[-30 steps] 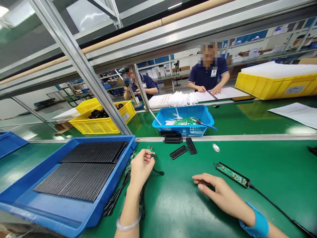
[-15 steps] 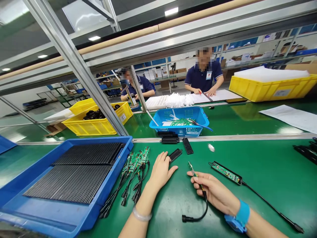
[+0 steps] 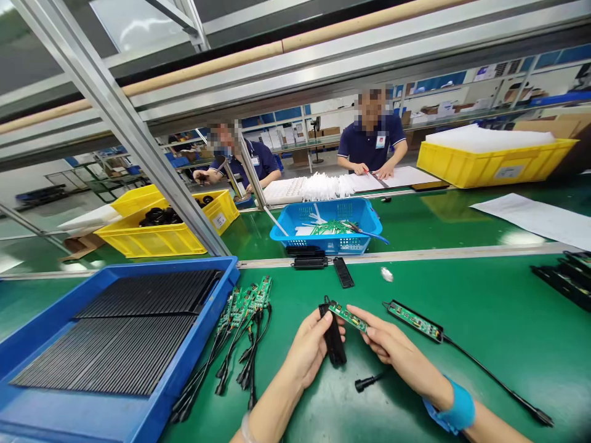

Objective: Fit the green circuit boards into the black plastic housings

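A black plastic case (image 3: 334, 339), long and narrow, is gripped in my left hand (image 3: 308, 346), tilted above the green bench. Between the thumb and fingers of my right hand (image 3: 396, 346) is a green circuit board (image 3: 349, 316), its far end close over the case's upper end; I cannot tell if they touch. The board's black cable hangs under the right hand and ends in a connector (image 3: 365, 384). To the right lies another case with a board fitted inside (image 3: 415, 320) and a cable trailing from it. Several cabled boards (image 3: 247, 304) are piled left of my hands.
A blue tray (image 3: 221, 284) of black strips stands at the left. Behind my hands are a black case part (image 3: 343, 272), a small clear item (image 3: 386, 274) and a blue basket (image 3: 323, 246). Yellow bins (image 3: 498, 165) and two people are across the bench; more black cases (image 3: 566, 280) lie far right.
My left hand has picked up the black case from the bench and drawn it nearer. My right hand has turned the board and brought it over to the case. The view has shifted slightly.
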Demonstrator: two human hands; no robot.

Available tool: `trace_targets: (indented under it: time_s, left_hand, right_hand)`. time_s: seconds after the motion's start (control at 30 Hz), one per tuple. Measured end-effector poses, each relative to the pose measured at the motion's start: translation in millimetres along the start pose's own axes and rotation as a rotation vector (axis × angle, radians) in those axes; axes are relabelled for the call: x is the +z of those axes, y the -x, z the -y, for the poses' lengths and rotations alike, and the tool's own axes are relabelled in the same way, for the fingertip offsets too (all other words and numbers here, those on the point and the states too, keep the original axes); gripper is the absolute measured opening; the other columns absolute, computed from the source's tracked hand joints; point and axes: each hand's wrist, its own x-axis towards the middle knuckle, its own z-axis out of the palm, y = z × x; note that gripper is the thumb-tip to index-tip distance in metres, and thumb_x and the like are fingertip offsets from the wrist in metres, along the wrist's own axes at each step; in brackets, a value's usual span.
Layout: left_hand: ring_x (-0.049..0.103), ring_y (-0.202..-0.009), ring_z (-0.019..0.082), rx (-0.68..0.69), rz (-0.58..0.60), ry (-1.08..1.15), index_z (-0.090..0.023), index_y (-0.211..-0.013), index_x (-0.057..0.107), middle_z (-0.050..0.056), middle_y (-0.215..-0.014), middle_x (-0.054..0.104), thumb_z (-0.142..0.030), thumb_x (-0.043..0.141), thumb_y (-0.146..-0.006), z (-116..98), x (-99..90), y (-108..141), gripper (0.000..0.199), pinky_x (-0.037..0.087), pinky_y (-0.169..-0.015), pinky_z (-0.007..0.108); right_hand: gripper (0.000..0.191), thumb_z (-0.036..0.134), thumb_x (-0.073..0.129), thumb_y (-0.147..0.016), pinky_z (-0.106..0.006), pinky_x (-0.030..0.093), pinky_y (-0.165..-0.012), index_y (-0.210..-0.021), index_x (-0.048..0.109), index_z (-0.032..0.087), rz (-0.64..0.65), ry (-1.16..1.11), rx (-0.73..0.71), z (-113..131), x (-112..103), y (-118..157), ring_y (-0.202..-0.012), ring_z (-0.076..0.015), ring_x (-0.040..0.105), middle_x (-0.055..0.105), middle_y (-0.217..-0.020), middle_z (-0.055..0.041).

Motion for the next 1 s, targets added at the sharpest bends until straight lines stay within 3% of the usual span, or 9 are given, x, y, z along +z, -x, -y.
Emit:
trace_targets:
  time_s: [0.1, 0.17, 0.3, 0.43, 0.57, 0.73, 0.87, 1.0]
  left_hand:
    - [0.062, -0.075, 0.016, 0.019, 0.043, 0.080, -0.012, -0.091, 0.066, 0.008, -0.081, 0.067, -0.036, 0.064, -0.082, -3.0, 0.6, 2.7, 0.026, 0.049, -0.074, 0.028]
    - [0.063, -0.079, 0.017, 0.067, 0.085, 0.062, -0.011, -0.092, 0.069, 0.009, -0.085, 0.069, -0.034, 0.064, -0.082, -5.1, -0.3, 3.8, 0.025, 0.049, -0.078, 0.029]
    - [0.062, -0.082, 0.015, 0.164, 0.050, 0.014, -0.014, -0.103, 0.069, 0.006, -0.090, 0.069, -0.028, 0.076, -0.072, -5.0, -0.8, 5.2, 0.035, 0.049, -0.078, 0.025]
    - [0.061, -0.087, 0.013, 0.272, -0.013, -0.028, -0.022, -0.119, 0.059, 0.004, -0.096, 0.067, -0.020, 0.081, -0.065, -1.8, 1.7, 6.7, 0.058, 0.047, -0.082, 0.023]
    - [0.061, -0.092, 0.015, 0.313, 0.002, -0.058, -0.022, -0.124, 0.052, 0.006, -0.103, 0.066, -0.021, 0.077, -0.070, 0.3, 3.3, 7.7, 0.059, 0.048, -0.085, 0.027]
    - [0.060, -0.093, 0.017, 0.318, 0.046, -0.067, -0.026, -0.142, 0.028, 0.008, -0.110, 0.063, -0.023, 0.069, -0.079, -0.3, 2.7, 8.9, 0.075, 0.050, -0.082, 0.030]
    - [0.060, -0.092, 0.016, 0.298, 0.085, -0.077, -0.026, -0.144, 0.020, 0.009, -0.113, 0.061, -0.025, 0.066, -0.082, -0.5, 4.7, 10.8, 0.078, 0.050, -0.080, 0.030]
    - [0.060, -0.096, 0.018, 0.296, 0.090, -0.081, -0.026, -0.142, 0.018, 0.009, -0.110, 0.062, -0.026, 0.067, -0.081, 4.8, 12.9, 13.3, 0.078, 0.047, -0.088, 0.033]
  right_hand:
    - [0.049, 0.039, 0.041, -0.091, -0.030, 0.046, -0.072, -0.138, 0.039, 0.025, -0.075, 0.196, -0.128, -1.0, -1.3, 2.8, -0.084, -0.0174, 0.055, 0.058, -0.107, -0.0073]
    - [0.045, 0.039, 0.041, -0.092, -0.032, 0.046, -0.078, -0.134, 0.038, 0.023, -0.125, 0.277, -0.182, -0.6, -1.9, 5.4, -0.090, -0.0188, 0.055, 0.059, -0.105, -0.0070]
    - [0.023, 0.035, 0.043, -0.092, -0.027, 0.044, -0.059, -0.112, 0.046, 0.023, -0.199, 0.421, -0.243, 1.3, -2.2, 10.0, -0.064, -0.0150, 0.051, 0.056, -0.076, 0.0004]
    - [0.022, 0.028, 0.051, -0.091, -0.024, 0.045, -0.060, -0.112, 0.053, 0.026, -0.236, 0.518, -0.411, 0.0, -2.3, 10.8, -0.071, -0.0132, 0.054, 0.055, -0.091, -0.0024]
    - [0.032, 0.022, 0.051, -0.091, -0.025, 0.048, -0.067, -0.122, 0.051, 0.029, -0.200, 0.565, -0.526, -3.3, -3.3, 10.6, -0.078, -0.0132, 0.056, 0.053, -0.095, -0.0029]
    - [0.035, 0.018, 0.050, -0.091, -0.025, 0.047, -0.065, -0.125, 0.052, 0.029, -0.205, 0.662, -0.622, -3.9, -5.1, 9.6, -0.076, -0.0131, 0.054, 0.048, -0.093, -0.0038]
    - [0.036, 0.019, 0.051, -0.091, -0.025, 0.047, -0.061, -0.126, 0.053, 0.028, -0.258, 0.688, -0.663, -5.0, -5.1, 6.7, -0.070, -0.0126, 0.051, 0.044, -0.085, -0.0021]
    - [0.035, 0.021, 0.054, -0.090, -0.023, 0.048, -0.058, -0.124, 0.050, 0.028, -0.283, 0.614, -0.589, -9.5, -1.0, 5.3, -0.066, -0.0116, 0.053, 0.044, -0.081, 0.0002]
